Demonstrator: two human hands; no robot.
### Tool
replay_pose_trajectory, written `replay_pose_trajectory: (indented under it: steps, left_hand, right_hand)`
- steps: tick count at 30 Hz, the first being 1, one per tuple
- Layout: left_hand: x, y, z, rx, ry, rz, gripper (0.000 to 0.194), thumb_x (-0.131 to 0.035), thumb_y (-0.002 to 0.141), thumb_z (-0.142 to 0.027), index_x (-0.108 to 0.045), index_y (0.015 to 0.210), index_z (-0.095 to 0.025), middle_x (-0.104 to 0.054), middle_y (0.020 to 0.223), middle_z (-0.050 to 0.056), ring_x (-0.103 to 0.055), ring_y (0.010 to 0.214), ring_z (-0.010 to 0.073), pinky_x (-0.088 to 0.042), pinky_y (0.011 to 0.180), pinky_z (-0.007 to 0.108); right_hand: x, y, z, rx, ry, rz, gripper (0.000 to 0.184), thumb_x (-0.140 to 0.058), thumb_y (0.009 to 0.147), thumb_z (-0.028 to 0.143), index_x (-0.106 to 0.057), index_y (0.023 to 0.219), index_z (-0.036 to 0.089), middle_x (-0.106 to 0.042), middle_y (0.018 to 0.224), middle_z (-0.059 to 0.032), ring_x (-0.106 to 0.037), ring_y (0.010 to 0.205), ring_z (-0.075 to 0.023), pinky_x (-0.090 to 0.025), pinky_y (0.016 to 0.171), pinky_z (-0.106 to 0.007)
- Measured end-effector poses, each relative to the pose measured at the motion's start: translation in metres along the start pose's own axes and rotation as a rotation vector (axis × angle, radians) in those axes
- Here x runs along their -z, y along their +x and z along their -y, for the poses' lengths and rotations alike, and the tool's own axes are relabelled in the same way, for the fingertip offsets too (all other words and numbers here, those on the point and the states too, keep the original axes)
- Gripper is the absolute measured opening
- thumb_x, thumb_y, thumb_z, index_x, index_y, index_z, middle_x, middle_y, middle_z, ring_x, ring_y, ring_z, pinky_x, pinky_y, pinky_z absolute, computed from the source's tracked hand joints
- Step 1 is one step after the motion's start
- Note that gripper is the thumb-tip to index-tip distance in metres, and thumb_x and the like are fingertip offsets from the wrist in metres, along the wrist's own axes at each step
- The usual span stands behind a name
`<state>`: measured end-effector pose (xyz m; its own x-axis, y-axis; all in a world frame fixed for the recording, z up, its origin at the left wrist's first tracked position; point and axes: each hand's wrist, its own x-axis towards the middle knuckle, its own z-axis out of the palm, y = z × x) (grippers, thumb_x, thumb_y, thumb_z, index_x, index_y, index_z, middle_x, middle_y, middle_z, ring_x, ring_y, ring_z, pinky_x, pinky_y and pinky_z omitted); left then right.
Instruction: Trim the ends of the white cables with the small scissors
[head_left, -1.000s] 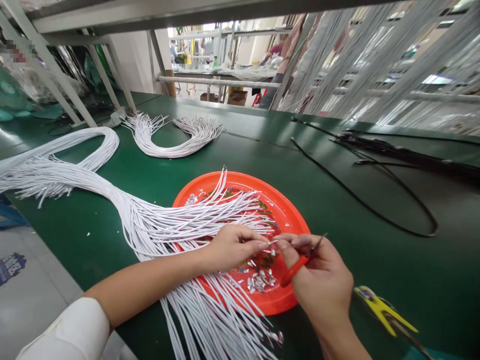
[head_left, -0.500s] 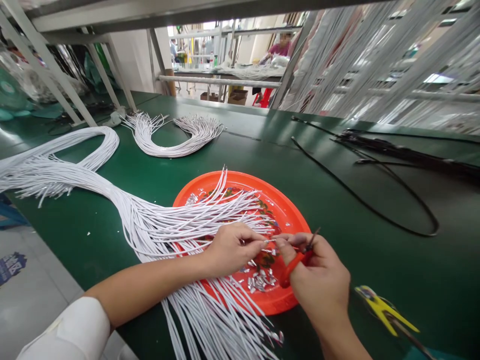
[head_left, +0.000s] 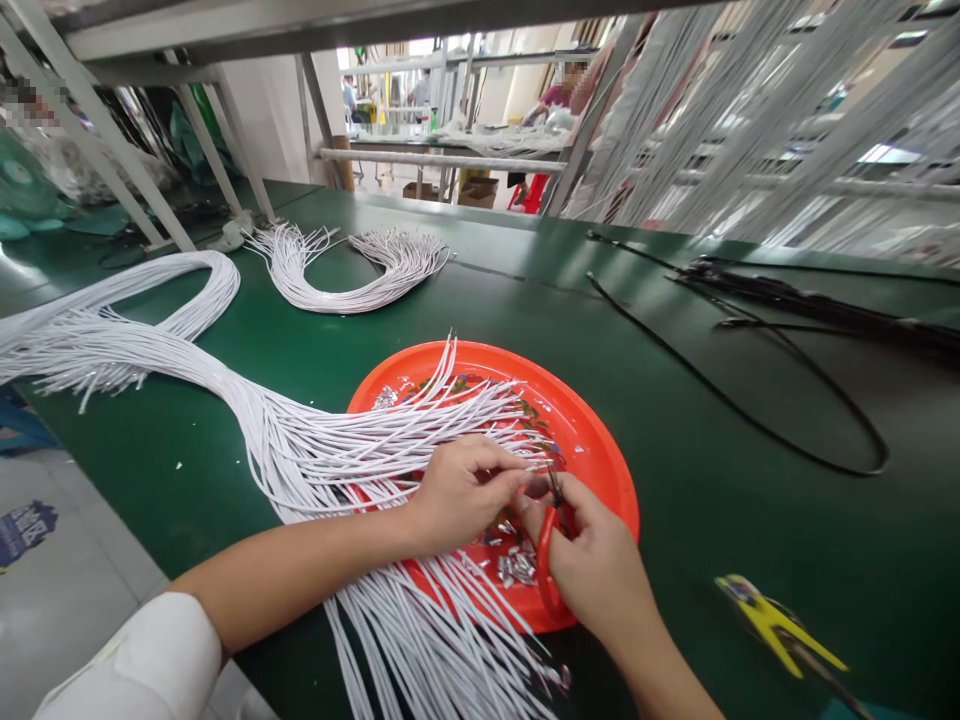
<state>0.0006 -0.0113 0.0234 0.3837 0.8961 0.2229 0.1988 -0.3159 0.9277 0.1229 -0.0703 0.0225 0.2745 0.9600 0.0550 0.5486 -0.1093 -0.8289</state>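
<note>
Over a red tray (head_left: 600, 430), my left hand (head_left: 469, 495) pinches the end of a thin white cable between thumb and fingers. My right hand (head_left: 589, 555) meets it there, fingertips nearly touching. Red-handled scissors (head_left: 547, 565) are gripped in my right hand, their dark tip pointing up beside its fingers. A thick bundle of white cables (head_left: 390, 440) fans across the tray, and more cables hang below my left forearm. Silvery foil scraps (head_left: 517, 565) lie in the tray near my hands. The cable end itself is mostly hidden by my fingertips.
Yellow-handled cutters (head_left: 780, 625) rest on the green table (head_left: 675, 540) at the right. Black cables (head_left: 817, 295) lie behind them. Another curved white cable bundle (head_left: 352, 290) sits farther back. A metal shelf frame (head_left: 360, 30) crosses overhead; a person (head_left: 559, 95) is beyond it.
My right hand has moved left and in against my left fingertips, bringing the scissors along with their tip turned more upright. My left hand has hardly moved.
</note>
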Motion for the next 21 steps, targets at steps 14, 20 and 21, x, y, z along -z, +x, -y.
replay_pose_trajectory:
  steps: [14,20,21]
  left_hand:
    - [-0.0021,-0.0039,0.0033,-0.165,0.128,-0.001,0.015,-0.056,0.078,-0.018,-0.07,0.08,-0.015,-0.064,0.075,0.005,-0.059,0.07,0.0121,-0.048,0.067,0.023]
    - [-0.0038,-0.0048,0.0074,-0.187,0.135,-0.018,0.014,-0.057,0.077,-0.018,-0.07,0.08,-0.016,-0.065,0.075,0.004,-0.059,0.069,0.0114,-0.048,0.066,0.022]
    - [-0.004,-0.0048,0.0076,-0.196,0.131,-0.022,0.014,-0.057,0.077,-0.018,-0.07,0.08,-0.016,-0.065,0.075,0.004,-0.059,0.068,0.0113,-0.048,0.066,0.022]
  right_hand:
    - [-0.0032,-0.0029,0.0004,0.045,-0.137,-0.009,0.018,-0.046,0.076,0.038,-0.053,0.072,0.023,-0.052,0.049,0.0044,-0.044,0.04,-0.0115,-0.031,0.04,-0.022]
    - [-0.003,-0.0034,0.0003,0.009,-0.19,-0.003,0.017,-0.044,0.076,0.038,-0.051,0.074,0.023,-0.055,0.052,0.0031,-0.05,0.046,-0.0144,-0.033,0.046,-0.024]
    - [-0.0028,-0.0036,0.0009,-0.004,-0.197,-0.003,0.016,-0.044,0.076,0.038,-0.05,0.074,0.023,-0.055,0.053,0.003,-0.051,0.048,-0.015,-0.034,0.046,-0.024]
